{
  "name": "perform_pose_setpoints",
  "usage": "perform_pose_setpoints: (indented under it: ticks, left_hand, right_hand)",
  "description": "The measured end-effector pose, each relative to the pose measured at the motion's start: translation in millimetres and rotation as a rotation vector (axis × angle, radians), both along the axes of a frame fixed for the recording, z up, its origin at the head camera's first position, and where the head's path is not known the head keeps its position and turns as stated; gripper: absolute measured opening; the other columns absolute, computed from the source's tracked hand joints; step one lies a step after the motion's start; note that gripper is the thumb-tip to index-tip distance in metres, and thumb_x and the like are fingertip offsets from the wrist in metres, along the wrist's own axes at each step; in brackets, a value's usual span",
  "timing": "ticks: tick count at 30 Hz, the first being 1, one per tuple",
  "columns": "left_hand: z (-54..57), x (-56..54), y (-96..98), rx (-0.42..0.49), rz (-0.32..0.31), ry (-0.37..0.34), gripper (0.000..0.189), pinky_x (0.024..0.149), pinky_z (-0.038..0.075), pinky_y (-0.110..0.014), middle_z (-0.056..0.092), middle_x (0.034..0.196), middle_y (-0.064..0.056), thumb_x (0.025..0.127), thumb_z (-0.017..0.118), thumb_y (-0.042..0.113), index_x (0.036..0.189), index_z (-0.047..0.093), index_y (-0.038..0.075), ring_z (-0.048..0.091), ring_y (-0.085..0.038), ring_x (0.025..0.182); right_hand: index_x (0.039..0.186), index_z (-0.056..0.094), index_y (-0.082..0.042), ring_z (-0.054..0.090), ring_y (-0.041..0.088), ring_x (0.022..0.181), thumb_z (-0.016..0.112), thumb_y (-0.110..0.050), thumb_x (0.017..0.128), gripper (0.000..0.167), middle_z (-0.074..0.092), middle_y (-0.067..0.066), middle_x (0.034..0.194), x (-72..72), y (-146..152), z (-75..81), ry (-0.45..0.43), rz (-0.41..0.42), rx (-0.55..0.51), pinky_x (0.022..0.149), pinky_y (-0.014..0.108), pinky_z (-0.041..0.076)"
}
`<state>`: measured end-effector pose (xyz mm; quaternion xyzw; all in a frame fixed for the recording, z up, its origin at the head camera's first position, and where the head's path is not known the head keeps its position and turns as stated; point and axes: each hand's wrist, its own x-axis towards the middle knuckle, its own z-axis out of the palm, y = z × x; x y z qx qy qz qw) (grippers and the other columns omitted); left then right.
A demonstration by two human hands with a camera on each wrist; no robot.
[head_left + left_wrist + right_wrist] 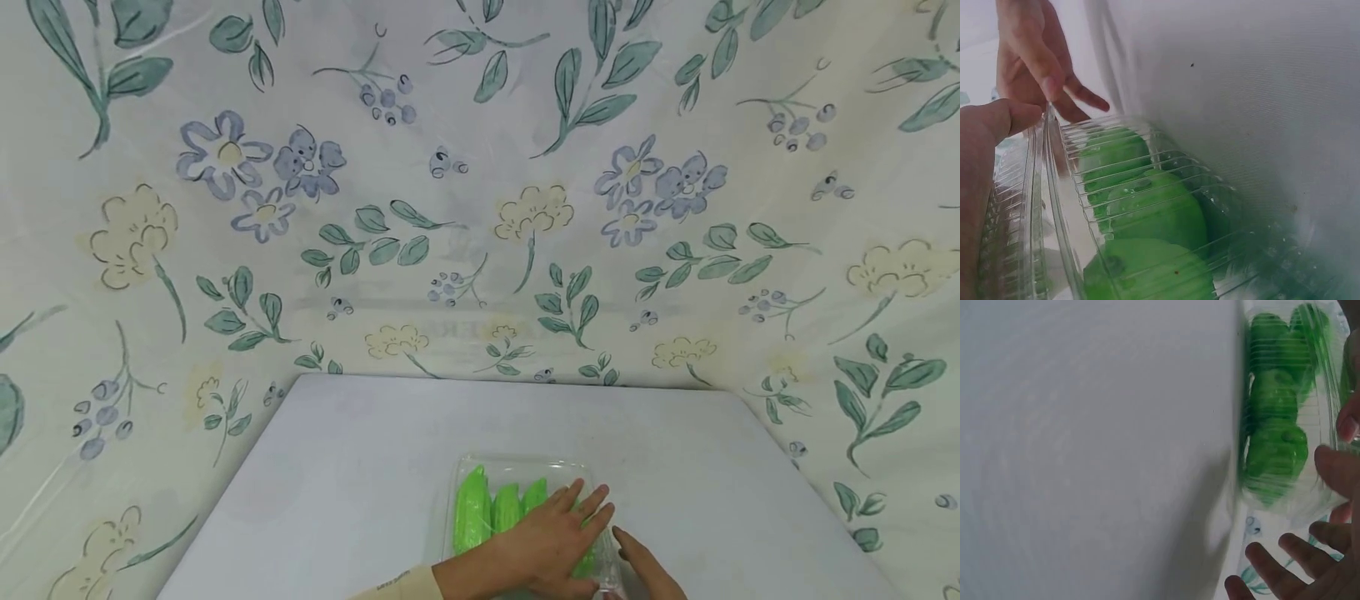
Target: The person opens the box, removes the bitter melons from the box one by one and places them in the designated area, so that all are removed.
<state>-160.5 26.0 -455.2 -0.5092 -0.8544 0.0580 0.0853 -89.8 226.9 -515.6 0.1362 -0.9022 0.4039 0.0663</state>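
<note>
A clear plastic clamshell box with a ribbed lid stands at the near side of the table. Inside lie several bright green, long vegetables with pointed ends; their exact kind cannot be told. My left hand lies across the right part of the lid, fingers straight and spread. Its thumb touches the box's rim in the left wrist view. Beside the box's right near corner is my right hand, its fingers spread and the thumb close to the rim in the right wrist view. The left hand hides some vegetables.
The white tabletop extends around the box on the left, right and far side. Floral cloth hangs behind the table and along its sides. A light sleeve covers the left forearm.
</note>
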Motion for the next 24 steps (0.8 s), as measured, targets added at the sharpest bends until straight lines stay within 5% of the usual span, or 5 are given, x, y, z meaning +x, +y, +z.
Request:
perform_pose_setpoints:
  ticks: [7, 16, 24]
  left_hand:
    - [-0.4, 0.7, 0.5, -0.01, 0.017, 0.011, 0.087, 0.112, 0.029, -0.032, 0.022, 0.161, -0.008, 0.091, 0.046, 0.066, 0.156, 0.028, 0.011, 0.026, -0.031, 0.143]
    - [0.9, 2.7, -0.7, -0.008, 0.019, 0.011, 0.088, 0.113, 0.028, -0.035, 0.022, 0.161, -0.008, 0.09, 0.045, 0.069, 0.157, 0.025, 0.015, 0.023, -0.03, 0.145]
    - [17.2, 1.6, -6.7, 0.001, 0.075, -0.05, 0.09, 0.115, 0.024, -0.045, 0.015, 0.163, -0.004, 0.09, 0.044, 0.071, 0.159, 0.018, 0.02, 0.01, -0.027, 0.148]
  right_hand:
    - [0.142, 0.047, -0.004, 0.058, 0.043, 0.107, 0.077, -0.023, 0.086, 0.066, 0.053, 0.024, 0.136, 2.1, 0, -0.7, 0.078, -0.052, -0.022, 0.071, 0.058, 0.053]
    - [0.138, 0.057, -0.017, 0.057, 0.031, 0.118, 0.075, -0.02, 0.087, 0.055, 0.057, 0.009, 0.137, -2.3, 3, -5.8, 0.227, -0.061, 0.118, 0.076, 0.052, 0.054]
    - [0.14, 0.055, -0.016, 0.057, 0.026, 0.119, 0.079, -0.019, 0.084, 0.062, 0.056, 0.008, 0.139, -6.2, 0, 2.9, 0.264, -0.07, 0.145, 0.08, 0.048, 0.055]
